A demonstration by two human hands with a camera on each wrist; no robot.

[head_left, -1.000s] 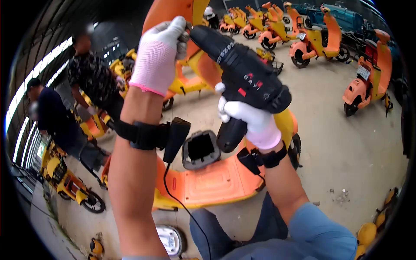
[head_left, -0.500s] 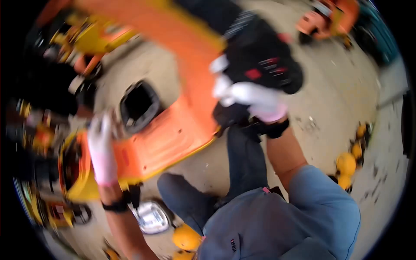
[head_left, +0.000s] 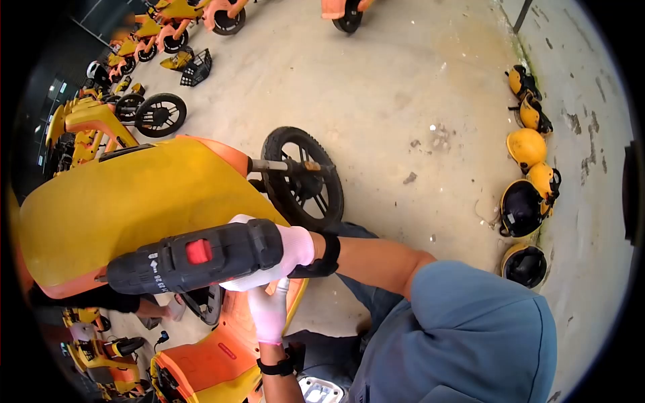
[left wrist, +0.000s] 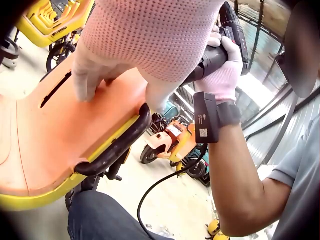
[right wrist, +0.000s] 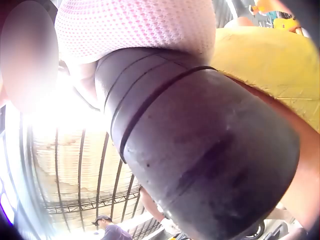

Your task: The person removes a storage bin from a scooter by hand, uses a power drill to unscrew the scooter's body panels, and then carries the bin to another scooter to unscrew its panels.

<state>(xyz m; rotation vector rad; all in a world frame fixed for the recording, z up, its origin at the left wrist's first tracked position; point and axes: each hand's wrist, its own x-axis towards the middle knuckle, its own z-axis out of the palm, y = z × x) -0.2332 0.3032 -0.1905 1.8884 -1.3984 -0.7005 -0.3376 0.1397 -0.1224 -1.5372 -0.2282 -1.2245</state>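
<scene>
A black cordless drill (head_left: pixel 195 258) with a red button lies level over the scooter's yellow panel (head_left: pixel 141 195), its tip pointing left in the head view. My gloved right hand (head_left: pixel 295 247) grips its handle; the drill's dark base (right wrist: pixel 210 145) fills much of the right wrist view. My gloved left hand (head_left: pixel 269 312) is just below the drill. In the left wrist view, the left hand (left wrist: pixel 145 42) has its fingers lowered onto the orange panel (left wrist: pixel 75 127), beside a black bar (left wrist: pixel 117 145). Whether it holds anything small is hidden.
The scooter's black wheel (head_left: pixel 302 181) stands beyond the panel. Several yellow helmets (head_left: pixel 526 148) lie along the wall at right. More scooters (head_left: pixel 161 33) stand at the upper left. A person (right wrist: pixel 114 229) shows low in the right wrist view.
The head view has swung toward the scooter's wheel and the helmets. The drill has turned to point left, still in my right hand. My left hand has come down from the drill tip to the orange panel.
</scene>
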